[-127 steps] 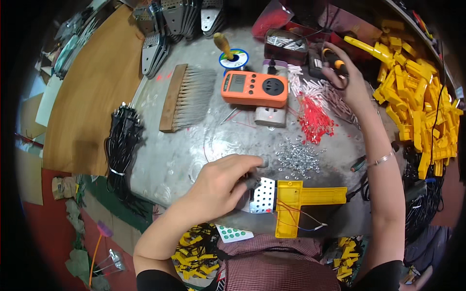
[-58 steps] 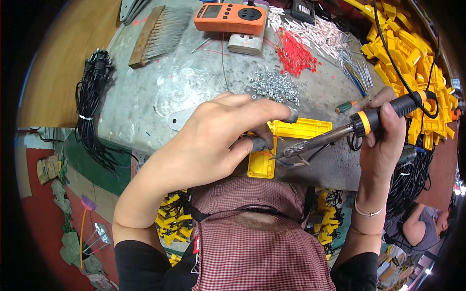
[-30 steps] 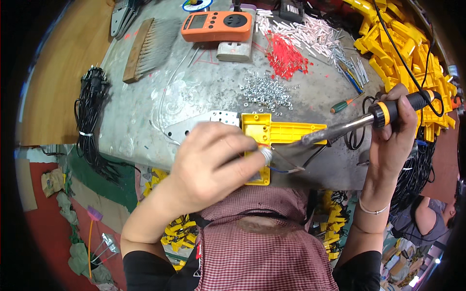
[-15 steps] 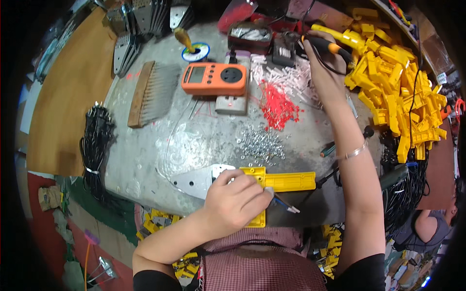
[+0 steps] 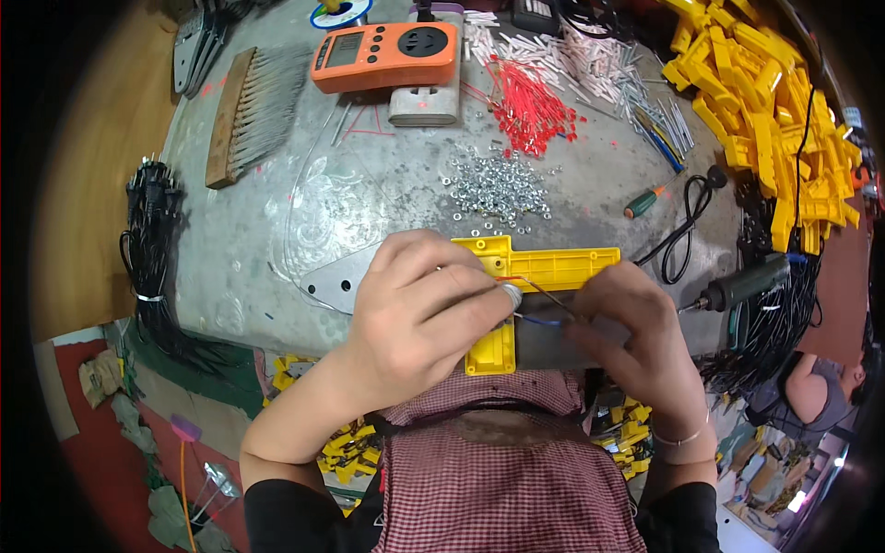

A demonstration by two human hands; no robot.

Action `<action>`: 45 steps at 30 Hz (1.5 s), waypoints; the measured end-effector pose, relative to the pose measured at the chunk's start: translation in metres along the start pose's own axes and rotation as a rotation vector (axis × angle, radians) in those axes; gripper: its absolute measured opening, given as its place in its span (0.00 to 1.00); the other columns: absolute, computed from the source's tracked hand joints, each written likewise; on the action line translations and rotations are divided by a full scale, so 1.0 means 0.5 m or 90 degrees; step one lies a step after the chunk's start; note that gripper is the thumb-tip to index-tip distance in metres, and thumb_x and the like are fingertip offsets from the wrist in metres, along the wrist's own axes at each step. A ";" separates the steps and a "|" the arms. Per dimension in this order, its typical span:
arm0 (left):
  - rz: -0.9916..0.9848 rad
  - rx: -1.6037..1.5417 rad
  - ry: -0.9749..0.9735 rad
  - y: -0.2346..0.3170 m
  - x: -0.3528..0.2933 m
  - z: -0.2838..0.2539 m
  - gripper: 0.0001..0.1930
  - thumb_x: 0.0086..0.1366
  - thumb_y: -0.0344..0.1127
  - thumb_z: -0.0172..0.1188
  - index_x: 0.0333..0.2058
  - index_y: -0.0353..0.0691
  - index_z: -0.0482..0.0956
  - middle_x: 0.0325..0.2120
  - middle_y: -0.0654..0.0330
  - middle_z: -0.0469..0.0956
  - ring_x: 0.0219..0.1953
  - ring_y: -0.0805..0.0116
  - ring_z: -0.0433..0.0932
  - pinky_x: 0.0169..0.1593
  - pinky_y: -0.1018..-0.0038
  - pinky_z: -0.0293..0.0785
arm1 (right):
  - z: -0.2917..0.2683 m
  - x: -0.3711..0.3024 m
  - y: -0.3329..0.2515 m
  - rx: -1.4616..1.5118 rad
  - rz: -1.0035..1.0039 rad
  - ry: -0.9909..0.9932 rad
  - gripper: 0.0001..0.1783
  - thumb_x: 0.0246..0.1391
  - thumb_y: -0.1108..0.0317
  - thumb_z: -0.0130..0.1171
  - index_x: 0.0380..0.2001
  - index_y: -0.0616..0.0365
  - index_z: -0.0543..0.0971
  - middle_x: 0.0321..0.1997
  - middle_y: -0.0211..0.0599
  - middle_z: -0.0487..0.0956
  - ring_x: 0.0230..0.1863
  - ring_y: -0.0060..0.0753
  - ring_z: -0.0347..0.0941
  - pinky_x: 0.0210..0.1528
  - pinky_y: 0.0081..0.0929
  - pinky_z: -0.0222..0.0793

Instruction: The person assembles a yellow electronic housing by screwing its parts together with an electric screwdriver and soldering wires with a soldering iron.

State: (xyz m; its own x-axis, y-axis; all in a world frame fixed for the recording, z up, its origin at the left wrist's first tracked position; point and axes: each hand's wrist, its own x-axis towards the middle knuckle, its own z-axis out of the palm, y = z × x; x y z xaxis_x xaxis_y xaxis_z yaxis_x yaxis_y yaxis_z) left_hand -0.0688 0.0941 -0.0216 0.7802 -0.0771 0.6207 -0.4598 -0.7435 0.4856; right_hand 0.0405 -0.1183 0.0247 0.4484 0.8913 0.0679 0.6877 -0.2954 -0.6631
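Note:
My left hand point(image 5: 415, 309) is closed over a yellow plastic housing point(image 5: 562, 267), T-shaped and open-faced with inner ribs, at the table's near edge. A silver pointed metal plate with holes point(image 5: 334, 282) sticks out to the left from under this hand. Thin wires run from the housing near my left thumb, a red one point(image 5: 512, 278) and a blue one point(image 5: 539, 321). Their far ends meet the fingertips of my right hand point(image 5: 636, 323), pinched together and slightly blurred. What lies under my left palm is hidden.
Metal nuts point(image 5: 498, 184) lie beyond the housing, with red sleeved parts point(image 5: 530, 106) behind them. An orange meter point(image 5: 385, 57) and a brush point(image 5: 230, 120) stand farther left. A power screwdriver point(image 5: 747, 284), a small screwdriver point(image 5: 645, 201) and piled yellow housings point(image 5: 765, 120) are right.
My right hand has come back from the far right, without the black-and-orange corded tool, to the wires beside the housing. My view has tilted down toward my lap.

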 end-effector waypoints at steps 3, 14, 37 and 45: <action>-0.015 0.001 0.008 0.006 -0.001 -0.001 0.15 0.36 0.27 0.61 0.29 0.38 0.78 0.27 0.60 0.77 0.32 0.59 0.75 0.37 0.65 0.69 | 0.011 0.027 -0.009 0.260 0.073 -0.090 0.08 0.44 0.74 0.64 0.29 0.62 0.76 0.26 0.36 0.73 0.29 0.31 0.70 0.35 0.26 0.67; -0.030 0.016 0.034 0.020 -0.029 0.008 0.27 0.33 0.20 0.63 0.38 0.38 0.74 0.25 0.60 0.76 0.28 0.59 0.72 0.33 0.67 0.67 | 0.021 0.043 0.000 0.296 0.204 -0.052 0.07 0.44 0.73 0.68 0.24 0.64 0.79 0.24 0.28 0.75 0.26 0.17 0.67 0.31 0.19 0.64; -0.193 -0.117 -0.078 0.017 0.024 0.000 0.17 0.41 0.23 0.60 0.35 0.35 0.78 0.25 0.58 0.77 0.32 0.59 0.75 0.42 0.66 0.69 | 0.021 0.051 0.001 0.462 0.230 -0.078 0.14 0.47 0.78 0.65 0.34 0.62 0.70 0.25 0.21 0.71 0.27 0.08 0.64 0.28 0.10 0.63; -0.203 -0.045 -0.096 0.039 0.023 -0.010 0.26 0.40 0.21 0.63 0.43 0.36 0.74 0.25 0.59 0.75 0.30 0.59 0.73 0.39 0.67 0.69 | 0.030 0.039 0.013 0.237 0.097 0.033 0.07 0.47 0.75 0.65 0.23 0.64 0.75 0.21 0.22 0.67 0.20 0.12 0.56 0.22 0.16 0.54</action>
State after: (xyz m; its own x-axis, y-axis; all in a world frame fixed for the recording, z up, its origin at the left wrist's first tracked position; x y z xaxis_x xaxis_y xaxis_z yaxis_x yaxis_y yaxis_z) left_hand -0.0707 0.0822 -0.0019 0.9405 0.0511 0.3358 -0.2065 -0.6990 0.6847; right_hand 0.0450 -0.0974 0.0106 0.5640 0.8255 -0.0201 0.3615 -0.2687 -0.8928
